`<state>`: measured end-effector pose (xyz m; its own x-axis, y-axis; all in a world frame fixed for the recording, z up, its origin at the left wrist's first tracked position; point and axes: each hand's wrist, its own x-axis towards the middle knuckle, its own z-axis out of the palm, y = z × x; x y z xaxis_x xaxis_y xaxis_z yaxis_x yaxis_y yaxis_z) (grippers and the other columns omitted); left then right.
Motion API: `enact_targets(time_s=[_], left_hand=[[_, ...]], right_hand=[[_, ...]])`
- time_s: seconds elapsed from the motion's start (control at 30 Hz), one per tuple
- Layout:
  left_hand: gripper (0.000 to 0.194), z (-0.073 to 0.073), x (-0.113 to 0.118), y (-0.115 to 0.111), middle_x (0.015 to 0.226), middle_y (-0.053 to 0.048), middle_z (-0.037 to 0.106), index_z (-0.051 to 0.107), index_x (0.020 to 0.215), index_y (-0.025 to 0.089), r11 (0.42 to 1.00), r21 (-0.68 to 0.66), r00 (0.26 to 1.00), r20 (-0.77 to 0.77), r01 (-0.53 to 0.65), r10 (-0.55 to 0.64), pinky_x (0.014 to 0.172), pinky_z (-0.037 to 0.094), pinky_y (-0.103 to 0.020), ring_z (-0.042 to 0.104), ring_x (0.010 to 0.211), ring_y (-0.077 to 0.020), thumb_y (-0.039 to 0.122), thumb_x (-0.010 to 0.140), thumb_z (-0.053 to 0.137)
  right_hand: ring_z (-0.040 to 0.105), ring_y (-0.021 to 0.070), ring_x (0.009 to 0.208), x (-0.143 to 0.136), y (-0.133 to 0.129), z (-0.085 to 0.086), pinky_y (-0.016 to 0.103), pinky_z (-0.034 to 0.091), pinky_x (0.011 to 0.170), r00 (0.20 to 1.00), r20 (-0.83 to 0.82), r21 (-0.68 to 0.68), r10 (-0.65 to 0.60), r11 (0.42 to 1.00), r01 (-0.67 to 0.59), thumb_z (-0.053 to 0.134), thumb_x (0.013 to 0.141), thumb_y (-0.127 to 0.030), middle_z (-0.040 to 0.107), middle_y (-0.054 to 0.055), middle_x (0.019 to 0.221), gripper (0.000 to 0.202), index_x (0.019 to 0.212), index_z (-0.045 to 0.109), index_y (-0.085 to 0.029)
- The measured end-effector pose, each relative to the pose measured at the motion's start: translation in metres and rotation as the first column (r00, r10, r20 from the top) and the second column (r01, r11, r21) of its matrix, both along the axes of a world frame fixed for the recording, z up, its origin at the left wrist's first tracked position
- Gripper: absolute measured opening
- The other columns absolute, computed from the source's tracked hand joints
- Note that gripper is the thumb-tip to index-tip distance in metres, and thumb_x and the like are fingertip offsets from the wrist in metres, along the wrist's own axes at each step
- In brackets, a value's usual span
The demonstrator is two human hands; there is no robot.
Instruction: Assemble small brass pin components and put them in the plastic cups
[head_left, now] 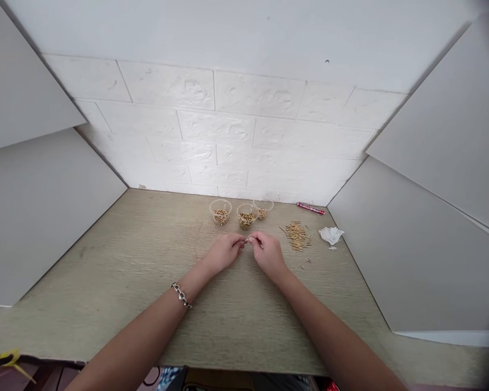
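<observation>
My left hand point(225, 252) and my right hand point(266, 251) meet over the middle of the table, fingertips pinched close together. Between them shows a small, thin metal piece point(246, 240), gripped from both sides; its exact kind is too small to make out. Just beyond the hands stand three clear plastic cups: the left cup point(220, 212) and the middle cup point(246, 216) hold small gold-coloured parts, and the right cup point(263, 206) holds some as well. To the right of my right hand lies a loose pile of thin gold-coloured metal pins point(296, 235).
A crumpled white tissue point(331, 235) lies right of the pile, and a red pen point(310, 208) rests near the back wall point(228, 130). Tiny bits point(308, 260) sit nearer me. Grey panels point(440, 255) close off both sides of the wooden table point(244, 320).
</observation>
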<state>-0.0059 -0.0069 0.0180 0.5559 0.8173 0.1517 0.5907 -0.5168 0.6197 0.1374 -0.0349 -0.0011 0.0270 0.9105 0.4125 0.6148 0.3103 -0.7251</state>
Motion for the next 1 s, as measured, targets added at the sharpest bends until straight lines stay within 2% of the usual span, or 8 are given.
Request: enact_targets(time_s=[0.13,0.3,0.5,0.77,0.93,1.0], left_hand=[[0.023,-0.001,0.001,-0.001,0.064,0.001,0.060,0.059,0.070,0.016,0.999,-0.025,0.999,0.019,-0.038,0.038,0.057,0.038,-0.019,0.054,0.062,-0.0100,0.018,0.079,0.037],[0.024,-0.001,0.001,-0.002,0.064,0.001,0.060,0.059,0.070,0.016,0.997,-0.046,0.997,0.044,-0.055,0.057,0.058,0.038,-0.020,0.054,0.061,-0.0103,0.019,0.079,0.037],[0.024,0.003,0.002,-0.002,0.060,0.001,0.058,0.058,0.072,0.015,0.986,-0.165,0.994,0.094,-0.037,0.053,0.057,0.039,-0.020,0.053,0.057,-0.0095,0.021,0.079,0.036],[0.019,0.000,0.000,-0.002,0.066,-0.001,0.059,0.059,0.077,0.015,0.997,0.061,0.999,-0.001,0.040,-0.040,0.062,0.039,-0.020,0.053,0.064,-0.0107,0.012,0.076,0.040],[0.019,-0.002,0.001,-0.002,0.066,0.000,0.059,0.059,0.080,0.016,0.998,0.053,0.999,0.022,0.030,-0.031,0.063,0.039,-0.020,0.053,0.063,-0.0102,0.012,0.077,0.040],[0.020,-0.002,0.001,-0.002,0.066,0.000,0.060,0.060,0.081,0.017,0.999,0.037,0.999,0.026,0.019,-0.020,0.063,0.040,-0.020,0.053,0.063,-0.0101,0.013,0.076,0.041]], right_hand=[[0.051,0.0134,0.068,-0.003,0.000,-0.002,0.024,0.038,0.063,0.999,0.024,0.063,-0.028,0.998,0.026,0.040,0.077,-0.017,0.059,0.003,0.073,0.016,0.074,0.056,-0.017],[0.051,0.0146,0.073,-0.002,-0.001,-0.001,0.025,0.037,0.067,0.991,0.134,0.104,0.010,0.994,-0.024,0.037,0.079,-0.016,0.058,0.005,0.076,0.018,0.077,0.055,-0.016],[0.050,0.0138,0.073,0.005,-0.003,0.003,0.024,0.037,0.068,0.986,0.160,0.103,0.036,0.993,-0.053,0.038,0.079,-0.015,0.058,0.004,0.076,0.016,0.077,0.054,-0.016],[0.050,0.0138,0.071,0.009,-0.002,0.002,0.024,0.037,0.066,0.981,0.171,0.044,0.090,0.994,-0.099,0.039,0.078,-0.014,0.058,0.003,0.074,0.017,0.074,0.055,-0.017],[0.050,0.0123,0.064,0.008,-0.002,0.002,0.022,0.037,0.060,0.998,0.027,-0.021,0.048,0.999,-0.048,0.041,0.077,-0.018,0.058,0.001,0.069,0.015,0.074,0.056,-0.018],[0.050,0.0126,0.064,0.007,-0.002,0.002,0.022,0.037,0.060,0.999,0.021,-0.010,0.038,0.999,-0.038,0.041,0.077,-0.018,0.058,0.001,0.069,0.015,0.073,0.056,-0.018]])
